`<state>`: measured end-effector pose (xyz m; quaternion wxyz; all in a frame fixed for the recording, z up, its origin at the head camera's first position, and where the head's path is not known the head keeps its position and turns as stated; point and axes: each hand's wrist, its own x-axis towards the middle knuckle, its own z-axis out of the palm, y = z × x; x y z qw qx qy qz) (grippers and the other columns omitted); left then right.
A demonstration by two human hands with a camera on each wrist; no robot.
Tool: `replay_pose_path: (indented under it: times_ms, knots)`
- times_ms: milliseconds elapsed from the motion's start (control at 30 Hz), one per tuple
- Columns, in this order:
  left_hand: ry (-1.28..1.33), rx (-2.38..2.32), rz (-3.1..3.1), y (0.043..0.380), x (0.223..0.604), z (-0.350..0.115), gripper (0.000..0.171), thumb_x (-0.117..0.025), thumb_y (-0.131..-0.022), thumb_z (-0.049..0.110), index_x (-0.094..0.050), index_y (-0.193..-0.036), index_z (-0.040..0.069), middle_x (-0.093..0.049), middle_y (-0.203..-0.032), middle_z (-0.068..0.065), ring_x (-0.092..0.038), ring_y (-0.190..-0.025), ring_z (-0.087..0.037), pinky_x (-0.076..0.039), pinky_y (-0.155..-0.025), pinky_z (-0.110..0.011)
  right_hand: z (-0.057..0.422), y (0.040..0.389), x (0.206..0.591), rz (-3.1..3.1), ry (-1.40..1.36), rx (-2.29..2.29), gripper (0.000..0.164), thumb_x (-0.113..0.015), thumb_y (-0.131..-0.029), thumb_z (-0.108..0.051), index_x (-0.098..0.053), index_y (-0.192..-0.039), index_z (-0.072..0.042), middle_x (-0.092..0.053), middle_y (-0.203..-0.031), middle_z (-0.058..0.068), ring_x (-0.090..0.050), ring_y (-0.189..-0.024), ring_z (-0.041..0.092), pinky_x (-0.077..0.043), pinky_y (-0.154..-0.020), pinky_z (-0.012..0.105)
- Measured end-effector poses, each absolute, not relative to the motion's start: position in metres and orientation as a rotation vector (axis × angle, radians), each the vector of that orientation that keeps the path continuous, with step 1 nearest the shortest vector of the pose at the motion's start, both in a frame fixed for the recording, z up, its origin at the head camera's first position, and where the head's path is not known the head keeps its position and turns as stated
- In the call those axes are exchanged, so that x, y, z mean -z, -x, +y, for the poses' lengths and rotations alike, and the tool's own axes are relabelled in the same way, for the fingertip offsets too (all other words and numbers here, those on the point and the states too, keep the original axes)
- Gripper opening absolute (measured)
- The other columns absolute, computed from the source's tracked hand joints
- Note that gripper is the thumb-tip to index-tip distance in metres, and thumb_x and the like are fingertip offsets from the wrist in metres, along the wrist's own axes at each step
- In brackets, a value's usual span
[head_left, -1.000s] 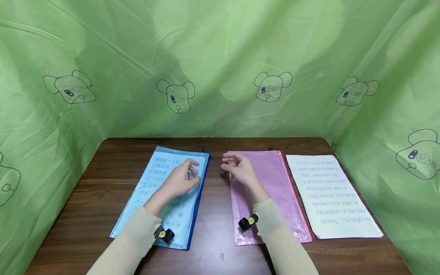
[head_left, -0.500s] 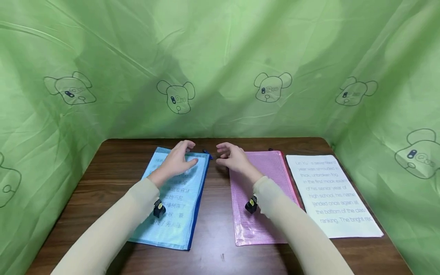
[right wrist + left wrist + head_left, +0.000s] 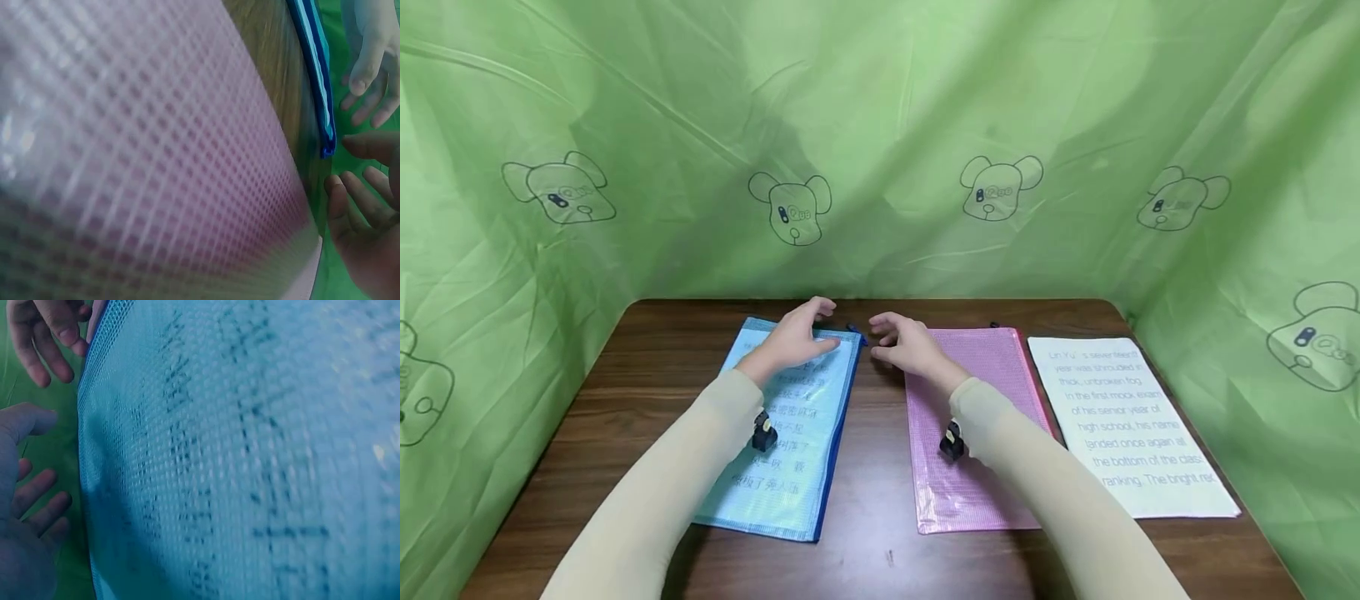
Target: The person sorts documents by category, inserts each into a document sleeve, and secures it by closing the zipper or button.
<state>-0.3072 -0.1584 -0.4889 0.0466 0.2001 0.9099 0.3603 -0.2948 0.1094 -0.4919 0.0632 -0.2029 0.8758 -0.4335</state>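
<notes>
Hovering with fingers relaxed: left hand (image 3: pixel 793 337) above the blue pouch (image 3: pixel 797 417), right hand (image 3: pixel 910 345) at the pink pouch (image 3: pixel 985 367).

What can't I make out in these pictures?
Head view: part of the blue pouch, hidden by the left hand and left sleeve.
Head view: the lower left corner of the white paper, hidden by the right sleeve.
Left wrist view: the lettering, too blurred to read.
Right wrist view: the pink pouch, cut off by the left edge; the right hand, cut off by the right edge.
</notes>
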Motion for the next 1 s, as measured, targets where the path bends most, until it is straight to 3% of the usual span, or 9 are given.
replay_pose_path:
  times_ms: [133,300,467,600,800,1000]
  knots:
    - [-0.611,-1.111,2.741,0.309,0.491,-0.154,0.069,-0.080,-0.101,0.026,-0.048,-0.157,0.005,-0.060,-0.152,-0.014,-0.053,-0.144,-0.036,-0.046,-0.117,-0.056,0.106,0.296,0.490,2.657,0.601,1.289,0.054,-0.083,-0.094,-0.004,-0.063,-0.145,0.001,-0.073,-0.135,0.018,-0.075,-0.112,0.031,-0.064,-0.083,0.034]
    - [-0.588,-1.060,2.724,0.306,0.495,-0.149,0.066,-0.080,-0.101,0.028,-0.049,-0.155,0.008,-0.062,-0.151,-0.014,-0.055,-0.141,-0.040,-0.045,-0.116,-0.059,0.106,0.298,0.491,2.677,0.577,1.285,0.055,-0.084,-0.093,-0.005,-0.063,-0.144,0.000,-0.074,-0.135,0.016,-0.075,-0.112,0.030,-0.062,-0.091,0.036]
    - [-0.620,-1.002,2.739,0.305,0.497,-0.141,0.063,-0.084,-0.098,0.021,-0.054,-0.151,0.006,-0.064,-0.145,-0.017,-0.056,-0.139,-0.040,-0.044,-0.117,-0.057,0.107,0.301,0.494,2.684,0.552,1.293,0.056,-0.086,-0.093,-0.006,-0.064,-0.144,-0.001,-0.075,-0.135,0.014,-0.075,-0.111,0.028,-0.063,-0.090,0.036]
    - [-0.638,-1.036,2.755,0.304,0.495,-0.136,0.056,-0.084,-0.096,0.013,-0.058,-0.144,0.004,-0.065,-0.133,-0.018,-0.060,-0.126,-0.036,-0.048,-0.110,-0.054,0.105,0.301,0.495,2.682,0.560,1.298,0.057,-0.085,-0.095,-0.009,-0.063,-0.146,-0.002,-0.075,-0.135,0.013,-0.074,-0.115,0.029,-0.062,-0.090,0.037]
    - [-0.522,-1.223,2.769,0.303,0.490,-0.131,0.037,-0.077,-0.102,0.013,-0.060,-0.134,0.011,-0.065,-0.115,-0.010,-0.061,-0.105,-0.029,-0.051,-0.093,-0.048,0.098,0.302,0.498,2.694,0.676,1.349,0.053,-0.072,-0.106,-0.018,-0.058,-0.155,-0.005,-0.073,-0.141,0.010,-0.073,-0.119,0.027,-0.059,-0.098,0.040]
    - [-0.516,-1.305,2.763,0.301,0.482,-0.131,0.031,-0.075,-0.103,0.012,-0.061,-0.131,0.013,-0.065,-0.116,-0.009,-0.060,-0.102,-0.029,-0.051,-0.093,-0.048,0.091,0.301,0.498,2.666,0.637,1.447,0.033,-0.072,-0.107,-0.018,-0.071,-0.140,-0.011,-0.080,-0.119,0.005,-0.074,-0.111,0.020,-0.057,-0.096,0.036]
